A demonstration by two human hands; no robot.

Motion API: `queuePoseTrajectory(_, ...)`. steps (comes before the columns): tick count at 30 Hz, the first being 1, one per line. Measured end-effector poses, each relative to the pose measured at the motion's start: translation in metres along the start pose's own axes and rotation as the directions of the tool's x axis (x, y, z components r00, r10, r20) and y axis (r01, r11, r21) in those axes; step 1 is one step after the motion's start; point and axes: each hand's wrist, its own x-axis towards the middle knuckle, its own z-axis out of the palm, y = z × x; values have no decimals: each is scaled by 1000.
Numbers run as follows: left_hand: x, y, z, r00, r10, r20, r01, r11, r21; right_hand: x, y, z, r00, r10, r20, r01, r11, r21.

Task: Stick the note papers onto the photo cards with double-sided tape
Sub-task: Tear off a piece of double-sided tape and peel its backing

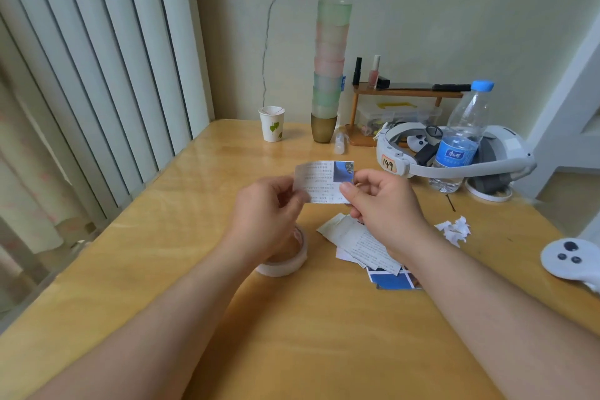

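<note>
A note paper (pixel 319 181) with printed text lies over a photo card whose blue picture (pixel 343 171) shows at its right end. I hold the pair above the table: my left hand (pixel 266 204) pinches the left edge, my right hand (pixel 380 201) pinches the lower right corner. Below my left wrist a white roll of double-sided tape (pixel 285 261) rests on the table. Under my right forearm lies a loose pile of note papers (pixel 363 242) with a blue photo card (pixel 391 279) at its near end.
Crumpled white paper scraps (pixel 454 229) lie to the right, and a white controller (pixel 568 258) beyond them. Further back stand a water bottle (pixel 461 140), a white headset (pixel 454 156), a paper cup (pixel 272 123), a tall stack of cups (pixel 328 75) and a small wooden shelf (pixel 406 94).
</note>
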Motion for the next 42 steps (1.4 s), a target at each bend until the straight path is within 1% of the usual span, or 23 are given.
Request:
queuePoseTrajectory(2, 4, -4, -6, 1000, -19, -16, 21, 995, 94, 17, 6, 9, 1000, 11, -4, -12, 997, -79)
queuePoseTrajectory(3, 7, -8, -7, 999, -32, -27, 34, 993, 112, 26, 11, 12, 1000, 17, -7, -18, 991, -131)
queuePoseTrajectory(7, 10, -17, -6, 995, -94, -32, 97, 992, 85, 50, 26, 21, 999, 33, 0, -30, 924, -381)
queuePoseTrajectory(10, 8, -14, -5, 999, -40, -37, 45, 991, 128, 58, 32, 23, 1000, 25, 1, -21, 844, -536)
queuePoseTrajectory(13, 7, -12, -3, 999, 3, -42, 3, 988, 157, 62, 33, 25, 999, -30, 18, 34, 737, -676)
queuePoseTrajectory(15, 6, -13, -2, 999, 26, -37, -19, 983, 185, 63, 30, 26, 999, -39, 32, 50, 673, -738)
queuePoseTrajectory(17, 5, -13, -1, 999, 44, -26, -37, 978, 207, 63, 27, 26, 999, -34, 38, 51, 643, -765)
queuePoseTrajectory(19, 3, -11, -1, 998, 53, -21, -47, 974, 222, 62, 27, 24, 999, -43, 27, 48, 652, -757)
queuePoseTrajectory(24, 0, -5, 0, 994, 103, 38, -109, 962, 249, 42, 24, -2, 997, -73, -29, 36, 754, -655)
queuePoseTrajectory(26, -2, -3, -2, 987, 122, 101, -145, 954, 261, 25, 20, -14, 998, -57, -24, 31, 799, -601)
queuePoseTrajectory(29, -5, -2, -11, 961, 159, 227, -217, 942, 255, -5, 14, -24, 999, -29, 38, 45, 834, -551)
queuePoseTrajectory(31, -8, -1, -20, 932, 176, 318, -260, 934, 246, -24, 10, -21, 996, -28, 89, 69, 864, -498)
queuePoseTrajectory(32, -8, -1, -25, 913, 156, 376, -255, 939, 229, -33, 9, -19, 993, -39, 113, 87, 881, -465)
queuePoseTrajectory(33, -9, -2, -30, 884, 123, 450, -236, 950, 203, -41, 9, -16, 990, -55, 128, 106, 893, -437)
queuePoseTrajectory(35, -10, -2, -38, 797, 38, 603, -182, 967, 179, -50, 9, -12, 988, -78, 135, 128, 901, -415)
queuePoseTrajectory(36, -12, -3, -39, 767, 19, 641, -186, 963, 195, -52, 9, -12, 987, -87, 137, 137, 901, -412)
queuePoseTrajectory(37, -13, -3, -39, 763, 20, 646, -214, 951, 224, -53, 11, -12, 985, -100, 139, 149, 900, -409)
queuePoseTrajectory(38, -16, -2, -38, 781, 43, 624, -252, 935, 251, -53, 12, -13, 983, -118, 140, 166, 898, -407)
queuePoseTrajectory(39, -17, 0, -36, 812, 73, 580, -274, 924, 267, -53, 13, -13, 979, -144, 143, 191, 892, -409)
queuePoseTrajectory(41, -19, 3, -31, 868, 136, 477, -262, 942, 209, -52, 15, -12, 964, -214, 156, 261, 871, -416)
queuePoseTrajectory(42, -18, 3, -29, 888, 149, 436, -226, 965, 131, -52, 17, -11, 955, -252, 158, 295, 863, -411)
